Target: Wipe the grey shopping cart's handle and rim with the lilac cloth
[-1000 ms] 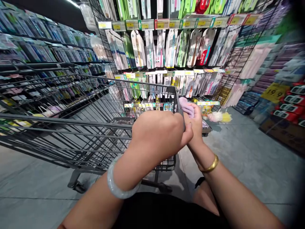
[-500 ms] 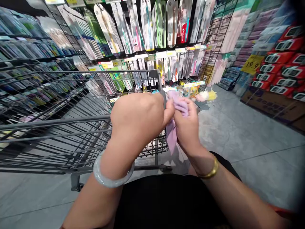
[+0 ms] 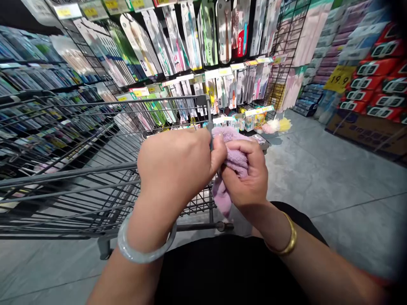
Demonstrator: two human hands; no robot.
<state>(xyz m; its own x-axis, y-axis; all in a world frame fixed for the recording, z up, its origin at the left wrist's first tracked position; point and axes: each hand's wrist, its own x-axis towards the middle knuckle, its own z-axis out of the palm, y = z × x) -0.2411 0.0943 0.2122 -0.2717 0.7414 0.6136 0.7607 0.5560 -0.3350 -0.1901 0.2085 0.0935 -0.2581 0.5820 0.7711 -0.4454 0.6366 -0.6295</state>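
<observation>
Left hand (image 3: pixel 178 156) and right hand (image 3: pixel 249 176) nearly meet at the end of the shopping cart (image 3: pixel 70 174), with a lilac cloth (image 3: pixel 238 159) between them; whether their fingertips touch cannot be told.

Right hand is closed on the bunched cloth, thumb below and fingers curled over it; left hand is curled at the cart's end bar (image 3: pixel 210 118), back upward, its thumb beside or against the cloth, but its other fingers are hidden, so what they close around cannot be told. The cloth lies to the left hand's right, on the near side of the right palm, which is clearly the nearer hand; its long axis runs roughly downward, from the crumpled upper part to a pointed tail hanging just outside the cart's end.

A pale bangle (image 3: pixel 143 256) circles the left wrist, a gold bangle (image 3: pixel 291 241) the right; beyond hang rows of toothbrush packs (image 3: pixel 192 38).

As for writing, a green pack (image 3: pixel 208 34) seems to read "SXWM", turned sideways; a red pack (image 3: pixel 241 42) bears white letters too small to spell surely; a yellow sign (image 3: pixel 339 79) shows "19.9"; lettering on the carton (image 3: pixel 365 133) at right is blurred, as are the shelf price tags (image 3: pixel 67 11).
</observation>
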